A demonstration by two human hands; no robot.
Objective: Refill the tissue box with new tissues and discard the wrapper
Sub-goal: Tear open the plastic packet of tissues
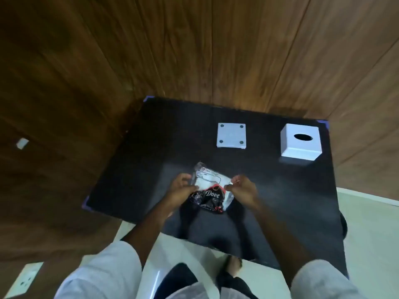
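1. Two hands work on one pack of tissues [210,190], which sits at the near middle of the dark desk [138,169]; the left hand [180,188] pinches the pack's left edge between thumb and fingers, and the right hand [243,188] pinches its right edge, both closed on the clear wrapper [227,198] (printed dark with the word "Dove" on its near half).
2. Progress, as I judge it, is early; the wrapper looks to be still around the tissues, and the grip on opposite edges suggests it is about to be pulled open, though blur hides whether a tear has begun.
3. Done so far: the white tissue box [300,141] stands at the far right of the desk with its oval slot up, and its square base plate [231,135] lies apart to its left, so the box seems already opened for refilling.
4. Left: open the wrapper, load the tissues into the box, refit the base, discard the wrapper; no bin is in view.
5. Count: one pack, one wrapper, one box, one base plate with four dark round pads, two hands.
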